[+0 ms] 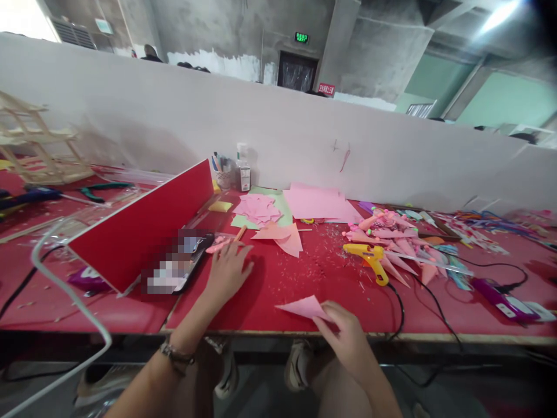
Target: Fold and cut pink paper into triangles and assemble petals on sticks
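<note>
My right hand (346,334) pinches a pink paper cone (301,306) at its wide end, just above the table's front edge. The cone's point faces left. My left hand (228,268) reaches over the red table with its fingers apart, holding nothing that I can see. By its fingertips lie a slim orange stick (240,233) and a small pink object (216,247) whose kind I cannot make out. Beyond that hand, loose peach paper pieces (290,239) and a stack of pink cut paper (256,209) rest on the table.
A yellow glue gun (368,259) lies on the right before a heap of pink cones (387,229). Its cable hangs over the front edge. Left stand a phone (198,261) and an upright red board (148,223). Pink sheets (319,203) lie by the white partition (278,133).
</note>
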### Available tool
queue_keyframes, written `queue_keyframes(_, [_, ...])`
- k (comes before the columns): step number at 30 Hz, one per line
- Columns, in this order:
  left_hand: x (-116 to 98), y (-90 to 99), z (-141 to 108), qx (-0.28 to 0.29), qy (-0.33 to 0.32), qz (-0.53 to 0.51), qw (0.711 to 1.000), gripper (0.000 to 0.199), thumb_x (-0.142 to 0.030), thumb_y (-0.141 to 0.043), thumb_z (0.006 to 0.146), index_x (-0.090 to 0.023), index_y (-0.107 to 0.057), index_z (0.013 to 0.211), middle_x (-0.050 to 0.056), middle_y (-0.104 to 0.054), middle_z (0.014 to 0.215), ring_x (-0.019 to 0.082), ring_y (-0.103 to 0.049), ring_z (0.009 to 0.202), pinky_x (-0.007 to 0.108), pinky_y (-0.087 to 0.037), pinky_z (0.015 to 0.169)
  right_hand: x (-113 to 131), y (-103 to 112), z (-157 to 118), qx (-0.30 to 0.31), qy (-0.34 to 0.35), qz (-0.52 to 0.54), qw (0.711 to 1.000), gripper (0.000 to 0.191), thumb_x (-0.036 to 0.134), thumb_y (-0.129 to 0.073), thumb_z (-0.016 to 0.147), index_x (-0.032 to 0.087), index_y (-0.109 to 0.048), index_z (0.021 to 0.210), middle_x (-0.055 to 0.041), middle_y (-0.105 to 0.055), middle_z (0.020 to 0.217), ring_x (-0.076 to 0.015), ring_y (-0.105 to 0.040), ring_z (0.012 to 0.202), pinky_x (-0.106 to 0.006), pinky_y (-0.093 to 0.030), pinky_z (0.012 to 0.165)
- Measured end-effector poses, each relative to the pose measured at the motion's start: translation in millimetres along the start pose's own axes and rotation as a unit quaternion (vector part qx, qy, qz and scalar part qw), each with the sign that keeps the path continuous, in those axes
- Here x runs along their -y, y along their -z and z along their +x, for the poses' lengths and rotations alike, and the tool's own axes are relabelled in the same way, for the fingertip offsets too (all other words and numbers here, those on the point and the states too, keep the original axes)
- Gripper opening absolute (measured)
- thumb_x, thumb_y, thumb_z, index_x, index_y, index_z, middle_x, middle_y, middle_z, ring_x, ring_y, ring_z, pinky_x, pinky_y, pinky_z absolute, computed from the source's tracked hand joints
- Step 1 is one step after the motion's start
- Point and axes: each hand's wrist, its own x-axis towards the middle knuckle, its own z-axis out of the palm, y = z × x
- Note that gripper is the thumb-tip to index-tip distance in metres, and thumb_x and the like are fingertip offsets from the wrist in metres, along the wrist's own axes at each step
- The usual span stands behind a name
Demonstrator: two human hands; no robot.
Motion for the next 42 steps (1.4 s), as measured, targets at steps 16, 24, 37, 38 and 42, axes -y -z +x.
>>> queue_keyframes(16, [-58.0, -25.7, -31.9, 0.126, 0.051, -0.353, 0.926, 0.056, -0.023, -0.045, 0.079, -0.013, -0.027, 0.13, -0.001, -0.051, 0.07, 0.012, -0.05, 0.058, 0.021, -0.038, 0.055, -6.9, -13.8, 48.9, 0.001, -0.036, 0.005, 0.999, 0.034, 0.019, -0.049, 0.077, 0.02, -0.049, 0.111, -0.0077, -0.058, 0.1, -0.0217, -0.053, 0.096, -0.039, -0.044, 0.084])
queue_keyframes(24, [-68.8, -24.0, -32.5, 0.11, 0.106, -0.258, 0.954, 0.058, -0.024, -0.043, 0.082, -0.02, -0.017, 0.134, 0.001, -0.065, 0.081, 0.014, -0.059, 0.065, 0.02, -0.036, 0.054, 22.2, -28.0, 22.4, 0.049, 0.1, -0.13, 0.985, 0.042, 0.024, -0.057, 0.074, 0.02, -0.047, 0.115, -0.01, -0.049, 0.113, -0.0243, -0.046, 0.104, -0.04, -0.044, 0.087])
queue_keyframes(37, [-65.3, -9.2, -18.7, 0.129, 0.096, -0.352, 0.922, 0.036, -0.024, -0.043, 0.08, -0.02, -0.056, 0.114, 0.001, -0.068, 0.075, 0.015, -0.06, 0.066, 0.021, -0.041, 0.059, 17.2, -38.0, 29.8, -0.016, 0.073, -0.187, 0.98, 0.029, 0.023, -0.048, 0.08, 0.018, -0.054, 0.108, -0.0117, -0.055, 0.107, -0.0223, -0.058, 0.089, -0.034, -0.05, 0.072])
queue_keyframes(38, [-65.2, -8.2, -15.4, 0.121, 0.099, -0.352, 0.923, 0.034, -0.024, -0.042, 0.08, -0.02, -0.059, 0.109, 0.002, -0.069, 0.08, 0.015, -0.061, 0.069, 0.022, -0.042, 0.062, 18.7, -37.1, 32.7, -0.014, 0.064, -0.182, 0.981, 0.035, 0.028, -0.051, 0.078, 0.018, -0.051, 0.112, -0.0125, -0.054, 0.111, -0.0238, -0.058, 0.091, -0.034, -0.05, 0.072])
queue_keyframes(42, [-58.0, -0.8, 1.2, 0.113, 0.09, -0.344, 0.928, 0.033, -0.024, -0.041, 0.079, -0.017, -0.065, 0.102, 0.006, -0.069, 0.091, 0.017, -0.062, 0.076, 0.025, -0.044, 0.069, 26.3, -38.6, 46.0, -0.013, -0.005, -0.188, 0.982, 0.069, 0.042, -0.061, 0.068, 0.018, -0.036, 0.127, -0.0166, -0.043, 0.124, -0.0281, -0.059, 0.089, -0.035, -0.052, 0.059])
